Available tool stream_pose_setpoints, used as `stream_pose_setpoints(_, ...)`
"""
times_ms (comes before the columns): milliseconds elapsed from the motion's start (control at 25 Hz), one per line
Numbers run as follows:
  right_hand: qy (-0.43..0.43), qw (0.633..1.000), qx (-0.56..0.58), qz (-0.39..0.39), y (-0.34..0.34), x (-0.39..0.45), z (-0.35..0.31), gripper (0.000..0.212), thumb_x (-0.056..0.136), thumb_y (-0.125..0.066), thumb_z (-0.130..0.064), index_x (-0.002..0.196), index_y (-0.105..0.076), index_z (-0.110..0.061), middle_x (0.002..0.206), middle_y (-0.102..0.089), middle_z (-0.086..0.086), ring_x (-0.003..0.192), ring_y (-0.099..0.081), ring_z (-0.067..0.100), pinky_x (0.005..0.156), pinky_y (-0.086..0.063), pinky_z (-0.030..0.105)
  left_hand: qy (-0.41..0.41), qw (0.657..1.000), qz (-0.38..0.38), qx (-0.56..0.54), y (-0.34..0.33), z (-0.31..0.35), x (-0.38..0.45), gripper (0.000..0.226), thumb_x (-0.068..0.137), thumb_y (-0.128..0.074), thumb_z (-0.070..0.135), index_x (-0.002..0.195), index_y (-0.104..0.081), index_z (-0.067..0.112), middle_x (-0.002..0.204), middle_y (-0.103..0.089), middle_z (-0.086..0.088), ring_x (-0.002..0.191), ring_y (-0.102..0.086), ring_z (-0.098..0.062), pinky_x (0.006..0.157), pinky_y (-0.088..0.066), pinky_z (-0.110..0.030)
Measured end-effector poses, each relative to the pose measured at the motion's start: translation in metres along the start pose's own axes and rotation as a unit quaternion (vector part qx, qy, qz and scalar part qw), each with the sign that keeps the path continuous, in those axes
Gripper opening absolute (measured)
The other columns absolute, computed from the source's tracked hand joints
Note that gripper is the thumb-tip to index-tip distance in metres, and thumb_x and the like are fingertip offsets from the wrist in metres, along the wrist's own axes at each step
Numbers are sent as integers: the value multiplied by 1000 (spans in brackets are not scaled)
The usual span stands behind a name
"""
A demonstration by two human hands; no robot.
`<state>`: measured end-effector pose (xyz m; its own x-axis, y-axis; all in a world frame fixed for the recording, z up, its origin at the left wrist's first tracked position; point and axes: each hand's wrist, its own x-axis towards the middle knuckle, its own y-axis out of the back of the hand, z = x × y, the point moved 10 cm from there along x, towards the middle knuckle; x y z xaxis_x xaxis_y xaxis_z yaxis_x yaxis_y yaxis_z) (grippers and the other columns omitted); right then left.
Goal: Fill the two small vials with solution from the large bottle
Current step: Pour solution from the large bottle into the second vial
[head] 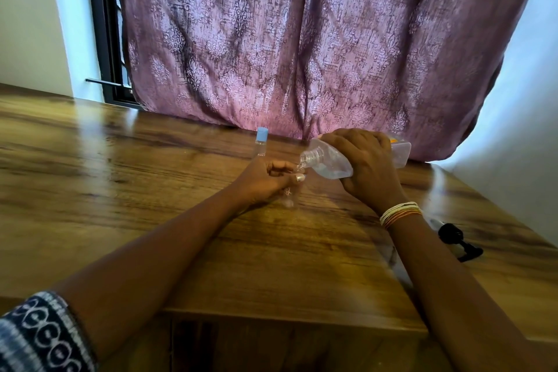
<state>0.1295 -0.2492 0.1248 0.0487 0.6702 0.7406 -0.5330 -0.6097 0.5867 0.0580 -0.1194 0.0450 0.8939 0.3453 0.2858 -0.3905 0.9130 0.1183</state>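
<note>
Where mauve curtain [302, 39] hangs, wooden table [120, 175] abuts

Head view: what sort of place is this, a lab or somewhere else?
Most likely a room in a home, not a lab: a wood-grain table stands against a patterned mauve curtain, with a dark window frame beside plain white walls.

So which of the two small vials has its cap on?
The vial with the blue cap standing behind the left hand; the other, in that hand, is open.
</note>
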Motion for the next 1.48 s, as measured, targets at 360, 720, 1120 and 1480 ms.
stream_pose_setpoints(360,1,1000,-7,12,3,1,0,49,80,-69,-24,127,-56,-32,122,-62,-4,114,-56,22,91,-35,44,11,1000,1,-5,-1,0,0,13,85,-65,5,97,-70,8,69,-70,9,53,-62,6,48,-43,-7)
stream_pose_setpoints(720,-5,1000,-8,3,0,0,1,47,83,-66,-27,128,-55,-33,123,-61,-6,115,-55,19,92,-36,45,12,1000,-4,-26,0,-3,0,15,84,-66,4,98,-70,6,77,-72,5,64,-68,1,55,-49,-12)
stream_pose_setpoints(1120,-3,1000,-4,3,2,0,1,44,84,-63,-30,128,-56,-32,124,-61,-5,116,-55,20,92,-36,45,23,999,-4,-23,-1,-5,0,23,85,-65,3,107,-65,-3,70,-72,7,56,-65,3,50,-47,-11)
stream_pose_setpoints(1480,-9,1000,-2,-2,1,1,1,45,84,-64,-30,128,-55,-32,125,-61,-6,117,-54,19,93,-35,45,41,999,-5,-8,1,-7,1,25,86,-63,5,111,-64,0,86,-69,-3,62,-68,3,51,-49,-11)
